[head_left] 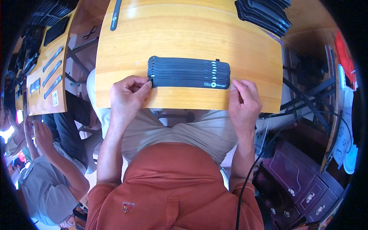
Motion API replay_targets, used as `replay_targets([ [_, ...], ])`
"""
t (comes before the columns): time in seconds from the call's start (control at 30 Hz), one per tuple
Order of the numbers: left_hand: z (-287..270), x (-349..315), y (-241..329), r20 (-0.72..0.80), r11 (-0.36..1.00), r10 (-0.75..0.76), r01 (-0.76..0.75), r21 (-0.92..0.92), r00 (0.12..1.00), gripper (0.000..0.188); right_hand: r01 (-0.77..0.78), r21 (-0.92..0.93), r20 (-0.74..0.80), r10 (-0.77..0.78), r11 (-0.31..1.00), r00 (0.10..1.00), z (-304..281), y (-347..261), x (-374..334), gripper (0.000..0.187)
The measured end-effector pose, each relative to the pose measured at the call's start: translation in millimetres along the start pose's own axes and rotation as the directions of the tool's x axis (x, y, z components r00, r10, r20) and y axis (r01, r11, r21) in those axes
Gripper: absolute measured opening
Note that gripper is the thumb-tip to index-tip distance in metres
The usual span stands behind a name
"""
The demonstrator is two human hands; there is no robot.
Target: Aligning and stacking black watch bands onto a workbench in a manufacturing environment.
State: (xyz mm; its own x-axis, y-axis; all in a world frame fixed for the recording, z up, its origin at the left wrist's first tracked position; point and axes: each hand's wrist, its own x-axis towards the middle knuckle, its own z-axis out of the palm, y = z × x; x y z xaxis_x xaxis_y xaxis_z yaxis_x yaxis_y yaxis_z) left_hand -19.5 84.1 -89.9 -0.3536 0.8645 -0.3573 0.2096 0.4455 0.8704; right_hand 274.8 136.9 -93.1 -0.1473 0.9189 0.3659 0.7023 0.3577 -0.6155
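A row of black fabric straps (180,82), overlapped like a fan, lies flat near the front of the wooden table (126,46). Each strap has rounded ends and a small pale print near its right end. My left hand (128,96) is closed, thumb and forefinger pinching the left end of the nearest strap. At the opposite end my right hand (245,100) is closed too, its fingertips right beside the strap's edge. Whether those fingertips grip anything is too small to make out. A little black tab (217,59) sticks up behind the farthest strap.
A single black strap (114,21) lies at the table's far left, and a thick pile of them (264,15) at the far right by a thin purple tool (273,36). On the left, another person (53,176) sits by a second table (48,103). A dark drawer cabinet (295,176) stands at right.
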Motion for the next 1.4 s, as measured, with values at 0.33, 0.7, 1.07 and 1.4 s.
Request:
replay_targets([
  [0.33,2,2,0,-0.001,0.999,0.044,-0.044,-0.016,0.999,0.011,0.368,-0.147,0.079,-0.360,0.918,0.930,26,-27,-3,0.023],
  [0.7,1,0,-5,-0.051,0.983,0.144,-0.137,0.119,0.988,0.014,0.421,-0.226,0.272,-0.358,0.878,0.893,35,-49,-4,0.026],
  [1.07,-3,-4,-4,-0.066,0.949,0.229,-0.208,0.239,0.971,0.013,0.441,-0.216,0.237,-0.391,0.871,0.889,39,-45,-6,0.019],
  [1.4,-7,-10,-15,0.016,0.689,0.648,-0.596,0.413,0.761,0.020,0.415,-0.229,0.255,-0.357,0.880,0.898,37,-49,-5,0.022],
])
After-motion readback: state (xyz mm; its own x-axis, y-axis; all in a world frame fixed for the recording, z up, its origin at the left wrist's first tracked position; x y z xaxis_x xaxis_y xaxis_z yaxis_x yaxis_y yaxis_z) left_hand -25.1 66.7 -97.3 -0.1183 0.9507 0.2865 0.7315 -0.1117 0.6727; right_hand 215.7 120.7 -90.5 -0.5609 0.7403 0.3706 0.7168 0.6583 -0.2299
